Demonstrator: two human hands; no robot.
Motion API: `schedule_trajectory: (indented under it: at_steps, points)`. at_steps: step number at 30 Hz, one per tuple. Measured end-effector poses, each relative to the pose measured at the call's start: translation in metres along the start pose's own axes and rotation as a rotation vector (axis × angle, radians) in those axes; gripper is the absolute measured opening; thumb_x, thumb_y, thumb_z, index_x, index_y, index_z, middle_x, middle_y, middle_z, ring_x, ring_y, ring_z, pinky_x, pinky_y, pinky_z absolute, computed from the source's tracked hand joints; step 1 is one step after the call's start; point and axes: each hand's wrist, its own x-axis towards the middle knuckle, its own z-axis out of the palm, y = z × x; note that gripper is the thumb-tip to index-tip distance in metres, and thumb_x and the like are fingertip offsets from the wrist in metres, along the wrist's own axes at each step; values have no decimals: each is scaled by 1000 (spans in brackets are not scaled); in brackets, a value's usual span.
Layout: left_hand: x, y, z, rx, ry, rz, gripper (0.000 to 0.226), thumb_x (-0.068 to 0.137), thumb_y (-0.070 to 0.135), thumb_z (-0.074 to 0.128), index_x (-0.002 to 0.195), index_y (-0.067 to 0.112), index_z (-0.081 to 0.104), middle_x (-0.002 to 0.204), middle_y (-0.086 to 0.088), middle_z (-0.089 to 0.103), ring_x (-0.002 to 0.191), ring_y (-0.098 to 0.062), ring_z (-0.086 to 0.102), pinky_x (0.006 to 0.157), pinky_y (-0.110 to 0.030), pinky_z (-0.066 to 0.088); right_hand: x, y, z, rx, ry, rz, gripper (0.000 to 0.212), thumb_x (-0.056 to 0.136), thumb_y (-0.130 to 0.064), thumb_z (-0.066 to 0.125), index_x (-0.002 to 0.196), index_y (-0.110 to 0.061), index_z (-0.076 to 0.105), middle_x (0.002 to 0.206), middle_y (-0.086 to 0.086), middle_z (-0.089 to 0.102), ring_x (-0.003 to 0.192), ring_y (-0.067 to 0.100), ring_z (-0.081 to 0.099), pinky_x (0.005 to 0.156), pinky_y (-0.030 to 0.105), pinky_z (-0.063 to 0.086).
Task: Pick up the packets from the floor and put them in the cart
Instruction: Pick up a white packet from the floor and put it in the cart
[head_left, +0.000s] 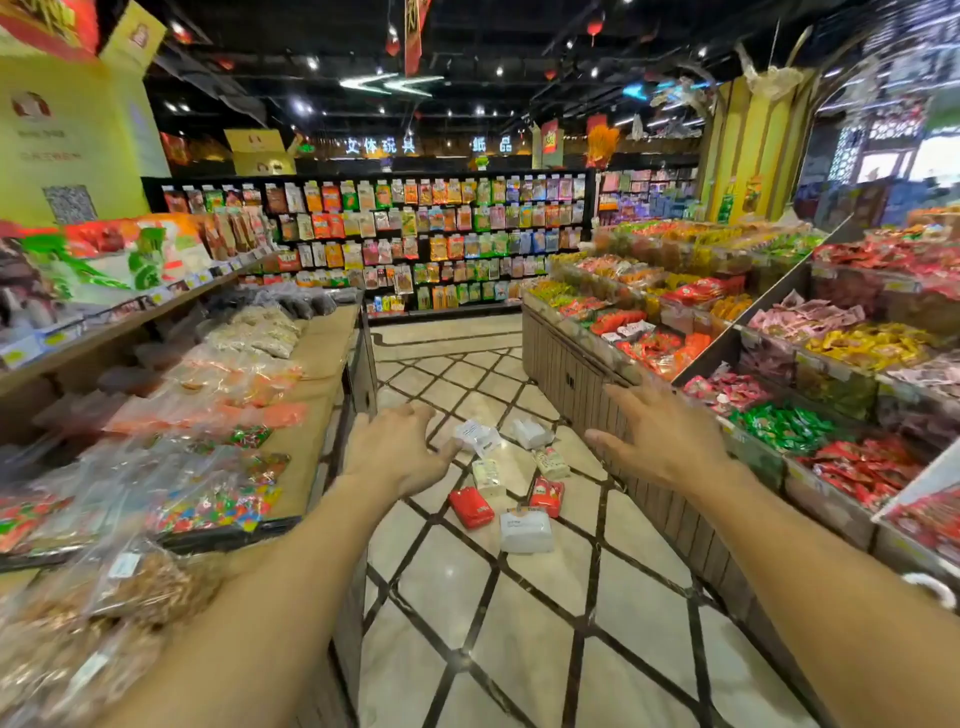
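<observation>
Several packets lie scattered on the tiled aisle floor ahead of me: a red packet (471, 507), a second red one (546, 496), a large white packet (525, 530), two cream packets (488, 476) (552, 462), and two white ones farther off (477, 435) (531, 432). My left hand (397, 451) stretches forward, fingers spread, holding nothing, above and left of the packets. My right hand (660, 434) reaches out on the right, also open and holding nothing. No cart is in view.
A wooden display table (306, 467) of bagged snacks lines the aisle's left side. Tiered bins (587, 384) of wrapped sweets run along the right. A wall rack (415, 244) of hanging packets closes the far end. The tiled floor (519, 623) runs between them.
</observation>
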Motion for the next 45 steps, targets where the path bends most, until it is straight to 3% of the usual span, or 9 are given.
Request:
schedule_trajectory:
  at_steps: [4,10,19,24,31,37,40,42,45]
  points:
    - [59,2,52,42,-20,9,70,93,70,37,141,22,54,137,-8,62,128,-29,53,105,-49,37,58,24,53,-26,-56,16,79,93,-78,37,158,-34,28,156,1,47,143,29,42,99,49,48]
    - [176,8,130,34,-83,-12,68,90,68,45,140,23,55,136,-7,64,127,-30,55,103,-48,38,173,59,140,44,-179,28,82,95,-74,39,163,-31,20,162,6,38,145,29,41,107,47,48]
    - [319,4,241,-75,-179,-30,67,94,66,45,145,22,51,141,-7,61,129,-30,55,106,-48,39,317,78,250,100,-243,5,72,99,-68,41,160,-31,28,157,4,45,137,30,49,97,48,54]
    - [392,-2,321,-188,-205,-38,57,97,55,50,141,18,55,131,-11,66,118,-33,61,94,-43,47,392,75,333,142,-326,38,68,102,-59,46,160,-29,29,159,6,43,139,31,47,99,48,50]
    - [516,-13,428,-420,-235,-38,49,87,53,64,125,21,67,115,-5,73,96,-29,70,83,-41,56,508,74,435,248,-396,78,72,99,-63,47,160,-27,33,156,6,48,140,30,47,101,46,51]
    - [605,-26,517,-458,-167,-9,37,88,44,70,119,25,67,104,2,75,88,-23,69,72,-31,50,585,89,521,407,-336,194,71,97,-65,50,158,-31,37,157,1,49,140,25,49,105,42,47]
    - [642,-19,573,-513,-170,-76,40,86,42,70,120,21,69,110,-1,74,95,-25,69,80,-35,51,609,102,583,493,-312,209,65,96,-61,55,151,-28,47,147,1,58,129,24,56,96,36,48]
    - [668,-10,617,-534,-189,-119,42,86,42,69,122,20,70,115,0,74,102,-23,67,82,-30,47,627,112,632,553,-318,237,62,96,-61,56,149,-28,49,144,-1,60,125,19,56,92,31,46]
    - [706,7,696,-552,-238,-189,41,90,39,72,126,20,70,123,1,72,108,-19,65,85,-24,41,654,127,715,613,-315,279,64,96,-62,55,147,-22,53,141,3,63,125,17,54,96,31,44]
